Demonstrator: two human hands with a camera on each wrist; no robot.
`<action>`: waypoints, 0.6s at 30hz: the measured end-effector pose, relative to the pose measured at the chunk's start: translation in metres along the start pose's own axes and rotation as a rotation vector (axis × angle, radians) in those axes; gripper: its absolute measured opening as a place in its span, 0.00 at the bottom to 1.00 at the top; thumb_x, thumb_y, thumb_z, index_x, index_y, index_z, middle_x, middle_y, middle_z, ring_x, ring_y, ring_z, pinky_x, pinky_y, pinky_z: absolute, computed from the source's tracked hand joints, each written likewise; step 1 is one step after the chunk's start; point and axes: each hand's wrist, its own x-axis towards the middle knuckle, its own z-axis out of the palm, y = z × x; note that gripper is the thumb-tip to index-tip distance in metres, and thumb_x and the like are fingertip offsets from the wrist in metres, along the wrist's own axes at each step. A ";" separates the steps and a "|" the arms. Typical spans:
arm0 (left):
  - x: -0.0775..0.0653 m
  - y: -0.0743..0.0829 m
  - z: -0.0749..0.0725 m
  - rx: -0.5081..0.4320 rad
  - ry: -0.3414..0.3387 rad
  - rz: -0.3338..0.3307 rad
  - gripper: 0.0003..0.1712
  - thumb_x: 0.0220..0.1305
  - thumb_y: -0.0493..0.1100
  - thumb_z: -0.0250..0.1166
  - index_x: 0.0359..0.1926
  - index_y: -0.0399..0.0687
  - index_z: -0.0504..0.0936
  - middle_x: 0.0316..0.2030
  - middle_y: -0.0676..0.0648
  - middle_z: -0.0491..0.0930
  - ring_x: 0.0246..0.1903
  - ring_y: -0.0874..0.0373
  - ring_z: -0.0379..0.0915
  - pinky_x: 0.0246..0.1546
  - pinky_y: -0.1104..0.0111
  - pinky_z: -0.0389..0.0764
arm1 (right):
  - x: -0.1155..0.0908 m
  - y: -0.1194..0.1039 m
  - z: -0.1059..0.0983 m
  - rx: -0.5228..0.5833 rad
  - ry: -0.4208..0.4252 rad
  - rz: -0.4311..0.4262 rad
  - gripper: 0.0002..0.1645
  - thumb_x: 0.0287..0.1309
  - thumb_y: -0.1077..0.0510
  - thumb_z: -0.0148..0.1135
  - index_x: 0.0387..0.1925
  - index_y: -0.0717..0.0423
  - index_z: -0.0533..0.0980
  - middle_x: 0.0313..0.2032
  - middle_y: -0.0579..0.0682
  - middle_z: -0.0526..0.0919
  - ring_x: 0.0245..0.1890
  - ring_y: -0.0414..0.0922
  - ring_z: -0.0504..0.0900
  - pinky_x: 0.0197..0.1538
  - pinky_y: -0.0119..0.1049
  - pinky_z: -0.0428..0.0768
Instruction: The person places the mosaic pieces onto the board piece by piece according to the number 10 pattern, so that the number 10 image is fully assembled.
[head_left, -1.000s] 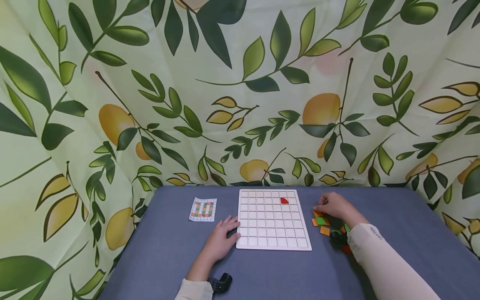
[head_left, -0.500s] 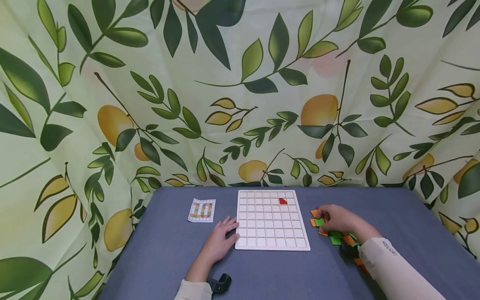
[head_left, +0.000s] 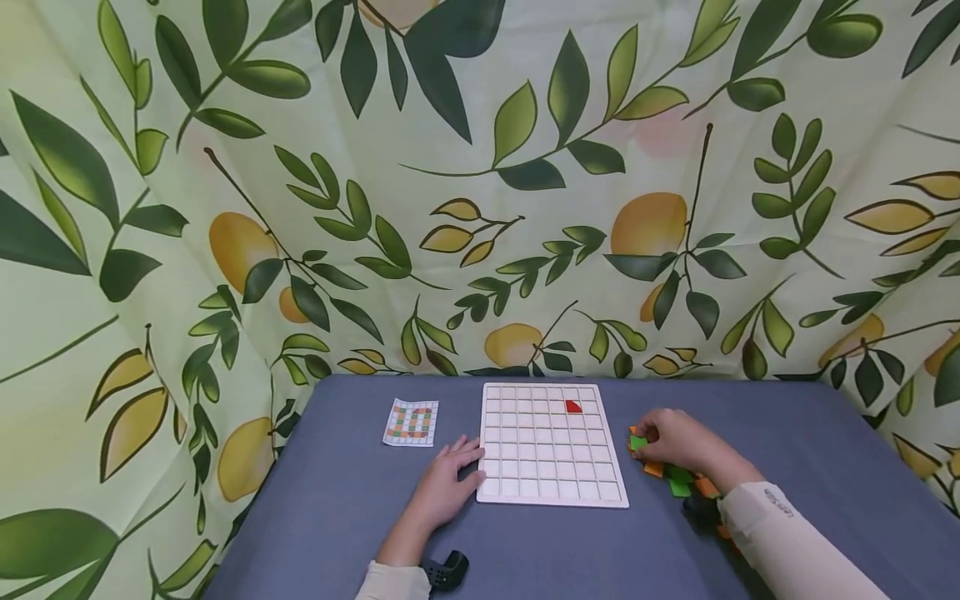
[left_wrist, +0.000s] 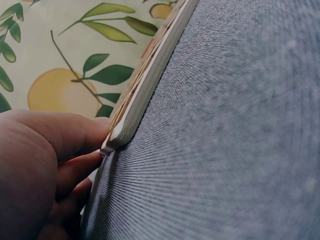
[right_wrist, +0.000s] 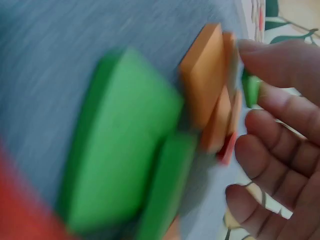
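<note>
A white grid board (head_left: 551, 479) lies on the table with one red quarter-round tile (head_left: 573, 407) in a cell near its top right. At the board's left edge rests my left hand (head_left: 447, 486), fingers extended; in the left wrist view the thumb touches the board's corner (left_wrist: 122, 131). To the right of the board, my right hand (head_left: 678, 442) is over a pile of loose tiles. It pinches a green tile (right_wrist: 251, 90) between thumb and index finger, the other fingers loosely bent. Orange tiles (right_wrist: 204, 75) and larger-looking green tiles (right_wrist: 120, 145) lie close by.
A small card (head_left: 411, 422) with a coloured grid pattern lies left of the board. Under the right forearm, more tiles are partly hidden. A leaf-and-fruit printed curtain (head_left: 480, 208) hangs behind the table (head_left: 570, 550).
My right hand first moved back toward me and slightly right over the pile, and its fingers now pinch a green tile. The left hand stays at the board's edge.
</note>
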 end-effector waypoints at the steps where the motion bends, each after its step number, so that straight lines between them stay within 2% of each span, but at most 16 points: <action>1: 0.000 0.000 0.000 0.003 -0.001 0.000 0.22 0.64 0.41 0.64 0.58 0.38 0.80 0.64 0.44 0.75 0.71 0.41 0.59 0.73 0.43 0.54 | 0.002 -0.003 0.001 0.001 0.020 -0.011 0.11 0.47 0.56 0.75 0.32 0.55 0.82 0.27 0.44 0.80 0.26 0.40 0.73 0.30 0.34 0.75; 4: 0.000 -0.001 0.001 0.009 -0.005 -0.004 0.22 0.64 0.40 0.64 0.58 0.39 0.80 0.64 0.44 0.75 0.71 0.41 0.59 0.73 0.43 0.54 | 0.014 -0.016 0.004 0.026 0.062 -0.031 0.14 0.46 0.54 0.76 0.35 0.57 0.83 0.30 0.46 0.80 0.29 0.41 0.74 0.33 0.36 0.77; 10: -0.001 -0.002 0.003 0.035 -0.013 -0.005 0.22 0.64 0.41 0.65 0.58 0.39 0.81 0.64 0.45 0.75 0.70 0.42 0.60 0.73 0.43 0.56 | 0.046 -0.039 0.016 0.037 0.043 -0.051 0.14 0.47 0.55 0.77 0.36 0.55 0.84 0.31 0.45 0.80 0.31 0.42 0.73 0.35 0.36 0.76; 18: 0.000 -0.001 0.002 0.025 0.004 -0.002 0.20 0.63 0.41 0.66 0.56 0.40 0.83 0.63 0.46 0.76 0.70 0.42 0.61 0.73 0.43 0.56 | 0.067 -0.051 0.026 0.038 0.035 -0.058 0.08 0.48 0.58 0.76 0.29 0.50 0.82 0.25 0.44 0.74 0.28 0.42 0.69 0.31 0.34 0.67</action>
